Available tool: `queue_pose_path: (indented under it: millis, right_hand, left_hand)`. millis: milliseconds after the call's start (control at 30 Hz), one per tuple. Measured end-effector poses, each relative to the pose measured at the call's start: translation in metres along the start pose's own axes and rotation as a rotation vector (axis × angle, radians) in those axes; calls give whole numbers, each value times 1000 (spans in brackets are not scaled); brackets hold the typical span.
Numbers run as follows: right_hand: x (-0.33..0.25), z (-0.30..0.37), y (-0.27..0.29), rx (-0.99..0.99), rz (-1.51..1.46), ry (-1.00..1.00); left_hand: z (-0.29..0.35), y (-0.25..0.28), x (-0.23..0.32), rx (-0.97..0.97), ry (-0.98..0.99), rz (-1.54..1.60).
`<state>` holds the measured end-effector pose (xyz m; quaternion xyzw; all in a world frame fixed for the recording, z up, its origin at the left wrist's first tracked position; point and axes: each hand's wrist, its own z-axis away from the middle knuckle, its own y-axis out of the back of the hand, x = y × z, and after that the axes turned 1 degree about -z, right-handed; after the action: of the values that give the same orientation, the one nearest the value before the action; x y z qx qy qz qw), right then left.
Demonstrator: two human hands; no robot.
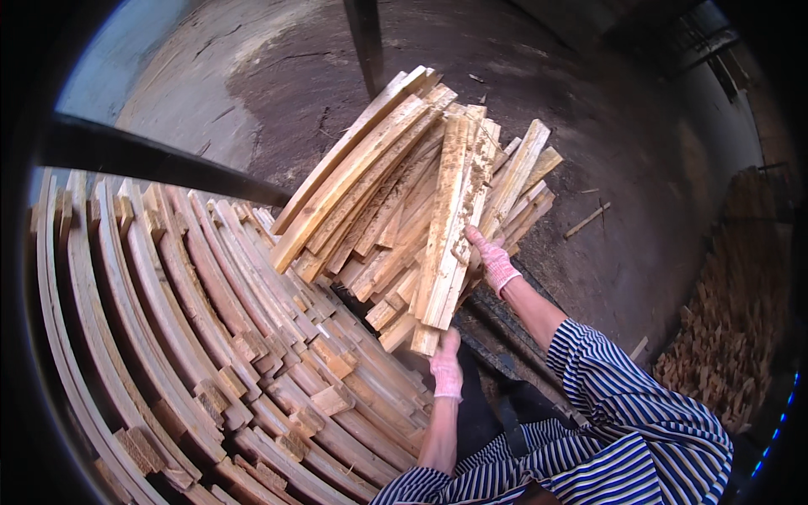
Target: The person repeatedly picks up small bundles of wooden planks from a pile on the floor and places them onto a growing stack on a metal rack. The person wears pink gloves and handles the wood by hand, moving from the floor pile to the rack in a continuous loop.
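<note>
My left hand [447,365], in a pink knitted glove, holds the near end of a bundle of wooden strips [457,210]. Gripping the same strips along their right side is my right hand [493,259], gloved alike, its thumb on the edge and its other fingers mostly hidden. Bits of bark or dirt cling to the upper faces of these strips. They lie tilted over a loose heap of pale wooden strips [358,181], and I cannot tell whether they touch it.
Stacked long boards [181,311] with small spacer blocks [334,400] between them fill the left. A dark metal bar [160,156] crosses at upper left, and a dark post [364,46] rises behind the heap. More cut wood [715,362] is piled at far right. A stick [587,219] lies on the floor.
</note>
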<state>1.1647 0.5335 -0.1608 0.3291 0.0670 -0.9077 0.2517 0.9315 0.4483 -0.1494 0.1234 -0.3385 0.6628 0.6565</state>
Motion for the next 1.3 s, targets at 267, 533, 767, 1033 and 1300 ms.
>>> queue_pose_path:
  millis: [267,533,767,1033,1300]
  right_hand:
    - [21,-12,30,70,63,13]
    - [44,-10,26,85,-74,67]
    - [63,-5,103,-408,-439,-132]
    - [64,18,144,-466,-514,-23]
    - [92,102,278,-684,-706,-568]
  left_hand:
    - [-22,-21,148,-121,-32,-584]
    - [-181,-81,111,-445,59,-770]
    - [-124,-91,63,-542,216,-465]
    - [-93,-104,28,-547,203,-311]
    - [75,-52,-54,-746,375,-168]
